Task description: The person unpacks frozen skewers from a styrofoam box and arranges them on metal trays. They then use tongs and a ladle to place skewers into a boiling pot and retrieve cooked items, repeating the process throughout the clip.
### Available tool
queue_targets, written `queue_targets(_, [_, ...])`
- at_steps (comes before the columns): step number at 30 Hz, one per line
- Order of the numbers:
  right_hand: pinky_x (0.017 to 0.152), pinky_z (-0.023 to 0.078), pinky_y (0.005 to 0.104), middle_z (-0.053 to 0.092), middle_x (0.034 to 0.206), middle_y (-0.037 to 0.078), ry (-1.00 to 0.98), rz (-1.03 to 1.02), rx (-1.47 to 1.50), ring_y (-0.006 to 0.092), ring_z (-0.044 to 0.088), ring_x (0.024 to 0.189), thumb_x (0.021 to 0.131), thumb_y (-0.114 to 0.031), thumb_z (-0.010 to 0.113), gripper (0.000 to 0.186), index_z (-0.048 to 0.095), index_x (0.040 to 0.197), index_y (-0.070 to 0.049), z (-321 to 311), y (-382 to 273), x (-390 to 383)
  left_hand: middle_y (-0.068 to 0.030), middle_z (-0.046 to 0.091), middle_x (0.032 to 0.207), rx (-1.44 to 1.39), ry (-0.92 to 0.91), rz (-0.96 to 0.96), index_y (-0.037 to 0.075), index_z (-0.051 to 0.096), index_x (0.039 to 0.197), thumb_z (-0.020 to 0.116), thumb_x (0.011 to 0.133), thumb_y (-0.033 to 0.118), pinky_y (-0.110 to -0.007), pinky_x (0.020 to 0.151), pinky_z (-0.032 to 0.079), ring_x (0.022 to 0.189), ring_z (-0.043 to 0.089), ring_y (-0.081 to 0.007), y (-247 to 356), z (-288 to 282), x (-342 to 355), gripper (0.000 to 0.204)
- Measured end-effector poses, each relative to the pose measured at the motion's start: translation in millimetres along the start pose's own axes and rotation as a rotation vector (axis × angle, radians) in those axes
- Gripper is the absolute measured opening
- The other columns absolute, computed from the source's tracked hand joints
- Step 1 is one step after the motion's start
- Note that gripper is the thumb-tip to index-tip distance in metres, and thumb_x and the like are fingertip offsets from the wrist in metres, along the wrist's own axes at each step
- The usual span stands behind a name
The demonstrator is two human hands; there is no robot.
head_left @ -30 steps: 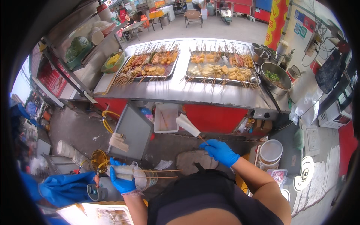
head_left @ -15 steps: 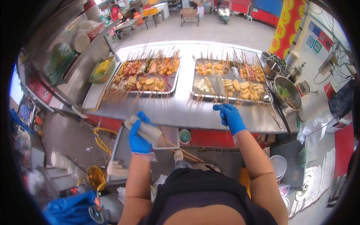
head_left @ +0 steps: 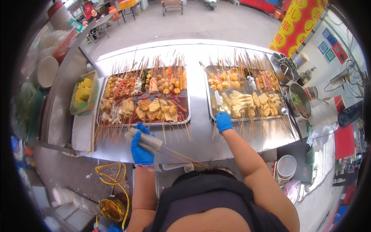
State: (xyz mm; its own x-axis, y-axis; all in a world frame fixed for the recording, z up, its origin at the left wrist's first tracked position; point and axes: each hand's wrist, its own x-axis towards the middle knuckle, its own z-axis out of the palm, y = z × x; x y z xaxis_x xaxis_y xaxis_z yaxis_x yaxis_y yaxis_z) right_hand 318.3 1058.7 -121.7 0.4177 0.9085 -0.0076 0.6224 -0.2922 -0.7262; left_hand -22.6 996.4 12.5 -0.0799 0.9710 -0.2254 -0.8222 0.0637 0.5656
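My left hand (head_left: 142, 149), in a blue glove, is closed around pale greyish rolls (head_left: 146, 140) on wooden sticks, held over the counter's near edge. The sticks point right toward my body. My right hand (head_left: 223, 121), gloved in blue too, is at the near left corner of the right metal tray (head_left: 247, 117). Its fingers are closed at the lower end of a pale skewer (head_left: 218, 99) lying there, beside small white balls (head_left: 225, 108). That tray also bears fanned pale strips (head_left: 242, 99) and golden pieces. The left tray (head_left: 189, 112) is filled with several kinds of skewers.
A green basket of yellow food (head_left: 83, 92) stands left of the trays. On the right are a metal pot (head_left: 300, 101) with greens, a ladle (head_left: 285, 111) and long dark tongs (head_left: 294, 116). Below lie a yellow hose (head_left: 125, 201) and a white bucket (head_left: 286, 167).
My right hand has lowered the pale skewer from above into the right tray's left corner. My left hand still holds its rolls. The view has shifted, bringing the trays closer.
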Motion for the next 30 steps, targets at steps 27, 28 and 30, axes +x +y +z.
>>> queue_targets(27, [0.075,0.044,0.0423,0.060,0.092,0.023,-0.161,0.172,-0.371,0.0339,0.057,0.090,0.083,-0.014,0.046,0.022,0.054,0.098,-0.001,-1,-33,18,0.0013,0.057,0.102,-0.086,-0.022,-0.121,0.012,0.051,0.116,0.057,0.081,0.019,-0.031,0.082,0.042,0.097,0.052,-0.0132,-37,-2,22,0.036])
queue_targets(28, [0.083,0.042,0.0434,0.059,0.097,0.024,-0.120,0.285,-0.246,0.0360,0.055,0.098,0.085,-0.017,0.044,0.026,0.053,0.103,-0.002,-6,-39,11,0.0012,0.057,0.102,-0.077,-0.021,-0.117,0.012,0.051,0.116,0.057,0.081,0.019,-0.031,0.083,0.042,0.097,0.052,-0.0132,-39,0,20,0.036])
queue_targets(30, [0.083,0.043,0.0430,0.056,0.102,0.026,-0.098,0.206,-0.258,0.0399,0.054,0.097,0.086,-0.017,0.037,0.029,0.047,0.107,0.001,-10,-27,10,0.0011,0.057,0.102,-0.056,-0.014,-0.105,0.012,0.050,0.117,0.057,0.081,0.019,-0.031,0.083,0.041,0.098,0.052,-0.0133,-41,1,17,0.037])
